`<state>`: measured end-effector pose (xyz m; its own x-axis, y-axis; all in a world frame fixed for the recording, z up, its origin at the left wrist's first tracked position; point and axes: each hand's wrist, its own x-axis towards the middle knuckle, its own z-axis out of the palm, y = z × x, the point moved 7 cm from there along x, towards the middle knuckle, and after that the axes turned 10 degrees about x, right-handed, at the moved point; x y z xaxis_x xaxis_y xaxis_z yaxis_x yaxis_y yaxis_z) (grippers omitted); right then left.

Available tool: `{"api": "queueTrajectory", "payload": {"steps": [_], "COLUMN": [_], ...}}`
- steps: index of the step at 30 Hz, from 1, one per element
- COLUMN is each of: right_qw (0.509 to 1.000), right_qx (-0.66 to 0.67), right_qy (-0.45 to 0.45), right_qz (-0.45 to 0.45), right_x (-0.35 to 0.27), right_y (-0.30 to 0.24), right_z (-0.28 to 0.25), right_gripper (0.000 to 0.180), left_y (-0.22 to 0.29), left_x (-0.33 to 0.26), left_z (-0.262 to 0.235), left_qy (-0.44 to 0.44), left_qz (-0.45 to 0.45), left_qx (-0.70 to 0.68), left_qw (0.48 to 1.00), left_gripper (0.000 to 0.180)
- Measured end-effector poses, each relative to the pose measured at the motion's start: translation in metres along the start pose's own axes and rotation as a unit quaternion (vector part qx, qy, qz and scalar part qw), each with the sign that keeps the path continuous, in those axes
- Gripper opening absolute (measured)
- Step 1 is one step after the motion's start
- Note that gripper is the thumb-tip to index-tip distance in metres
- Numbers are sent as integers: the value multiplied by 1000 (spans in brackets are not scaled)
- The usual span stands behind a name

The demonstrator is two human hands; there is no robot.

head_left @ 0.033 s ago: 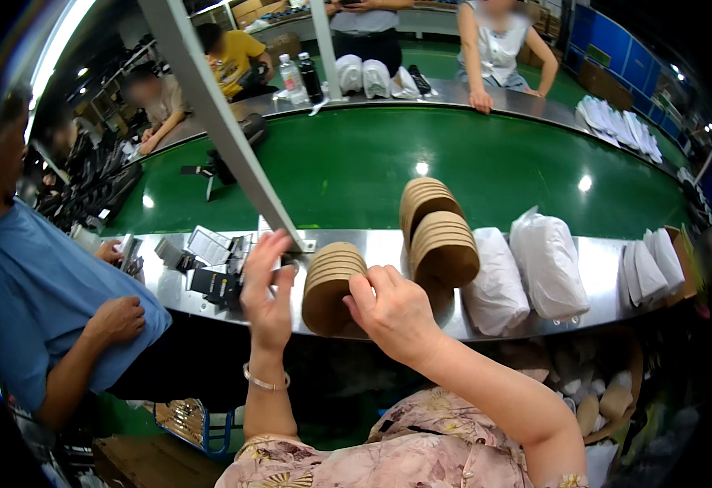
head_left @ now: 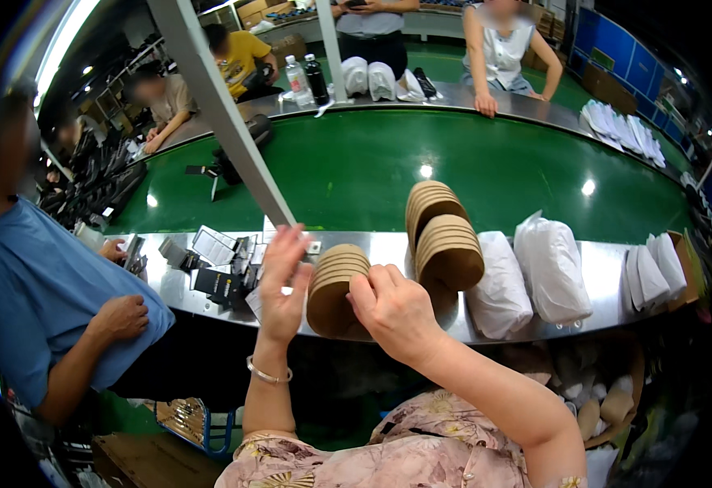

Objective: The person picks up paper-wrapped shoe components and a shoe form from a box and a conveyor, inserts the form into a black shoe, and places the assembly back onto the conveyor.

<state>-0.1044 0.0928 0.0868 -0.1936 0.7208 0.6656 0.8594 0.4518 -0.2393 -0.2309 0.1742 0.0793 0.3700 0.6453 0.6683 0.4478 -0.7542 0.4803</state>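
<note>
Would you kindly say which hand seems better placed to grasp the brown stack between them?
Probably the right hand: its curled fingers are at the right edge of the brown stack, contact unclear; the left hand is open, left of it.

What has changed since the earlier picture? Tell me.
The left hand, open, has moved slightly right, toward the left tan stack. No grasp or release shows. The right hand stays at that stack's right edge; the other tan stacks and white bundles stay put.
</note>
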Motion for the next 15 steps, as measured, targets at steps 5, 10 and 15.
{"api": "queueTrajectory", "payload": {"steps": [5,10,15], "right_qw": [999,999,996], "right_qx": [-13,-45,-63], "right_qy": [-17,-23,0], "right_qz": [-30,-6,-68], "right_x": [17,15,2], "right_y": [-10,-7,-24], "right_z": [6,9,2], "right_gripper": [13,13,15], "left_y": [-8,-10,-13], "left_x": [-6,-6,-8], "left_z": [36,41,43], "left_qy": [-186,-194,-178], "left_qz": [-112,-145,-197], "left_qx": [-326,-374,-395], "left_qw": [920,895,879], "left_gripper": [27,26,25]}}
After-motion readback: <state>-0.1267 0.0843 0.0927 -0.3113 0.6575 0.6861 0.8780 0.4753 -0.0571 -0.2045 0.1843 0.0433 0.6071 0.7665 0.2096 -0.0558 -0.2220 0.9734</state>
